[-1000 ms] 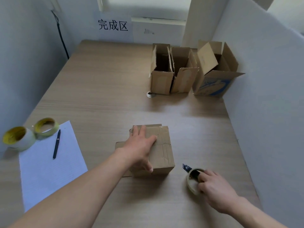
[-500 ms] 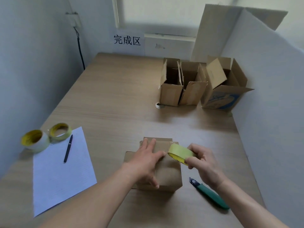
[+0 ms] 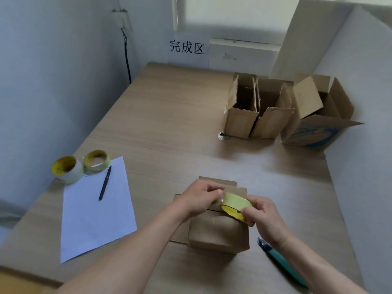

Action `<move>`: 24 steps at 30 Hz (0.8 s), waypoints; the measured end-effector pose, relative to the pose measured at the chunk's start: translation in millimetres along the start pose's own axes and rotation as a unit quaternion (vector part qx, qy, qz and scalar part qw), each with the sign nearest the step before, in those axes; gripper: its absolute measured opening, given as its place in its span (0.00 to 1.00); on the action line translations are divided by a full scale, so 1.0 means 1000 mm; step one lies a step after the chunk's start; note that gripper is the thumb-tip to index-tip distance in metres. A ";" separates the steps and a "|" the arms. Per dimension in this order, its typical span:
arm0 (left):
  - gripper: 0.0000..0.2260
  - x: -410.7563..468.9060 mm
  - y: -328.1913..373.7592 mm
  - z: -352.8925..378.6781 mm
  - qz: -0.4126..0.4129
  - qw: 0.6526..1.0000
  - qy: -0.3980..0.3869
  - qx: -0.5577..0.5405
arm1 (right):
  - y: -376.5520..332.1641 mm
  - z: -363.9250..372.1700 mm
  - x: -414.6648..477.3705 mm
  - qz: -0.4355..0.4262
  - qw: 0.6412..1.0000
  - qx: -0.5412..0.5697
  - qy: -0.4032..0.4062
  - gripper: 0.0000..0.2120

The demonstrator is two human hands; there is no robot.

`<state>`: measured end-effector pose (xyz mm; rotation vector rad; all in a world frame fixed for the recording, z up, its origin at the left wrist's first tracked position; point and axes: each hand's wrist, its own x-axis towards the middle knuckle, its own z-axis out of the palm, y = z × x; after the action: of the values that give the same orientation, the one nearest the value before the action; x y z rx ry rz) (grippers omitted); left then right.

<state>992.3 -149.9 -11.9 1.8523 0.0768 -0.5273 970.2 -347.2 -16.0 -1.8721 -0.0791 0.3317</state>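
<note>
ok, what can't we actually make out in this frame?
All head view:
- Tape's loose end: curled fingers of the left hand cover that edge of the tape roll.
- Top seam of the closed box: hidden under both hands and the roll, which the right hand grips.
- Blade of the cutter: too small to tell; rear end under the right forearm.
- Print on the sheet of paper: too faint.
- Insides of the open boxes: dark, screened by flaps.

I hold a glossy plastic tape roll over a matt brown cardboard box; the table is smooth pale wood grain, the sheet plain paper.
</note>
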 end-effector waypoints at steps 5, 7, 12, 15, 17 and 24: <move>0.13 0.001 0.004 0.004 -0.016 0.995 0.026 -0.097 | 0.005 -0.001 0.004 -0.002 1.000 -0.018 -0.003 0.15; 0.11 0.002 0.004 0.004 -0.019 0.992 0.041 -0.114 | 0.005 0.000 0.004 -0.002 1.000 -0.020 -0.004 0.18; 0.09 0.002 0.002 0.007 -0.020 0.990 0.063 -0.123 | 0.004 0.000 0.004 -0.008 0.999 -0.043 0.003 0.17; 0.06 0.001 -0.001 0.009 -0.021 0.988 0.083 -0.127 | 0.004 0.002 0.007 -0.013 0.999 -0.050 0.008 0.17; 0.06 0.000 -0.002 0.011 -0.020 0.987 0.096 -0.125 | 0.004 0.003 0.008 -0.013 0.998 -0.055 0.010 0.17; 0.11 -0.004 -0.009 0.018 0.007 0.981 0.191 0.023 | 0.000 0.009 0.005 -0.014 0.998 -0.053 0.010 0.20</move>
<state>980.0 -162.6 -22.3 1.9769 0.3099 -0.1578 973.0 -337.5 -19.2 -1.9780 -0.1110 0.2939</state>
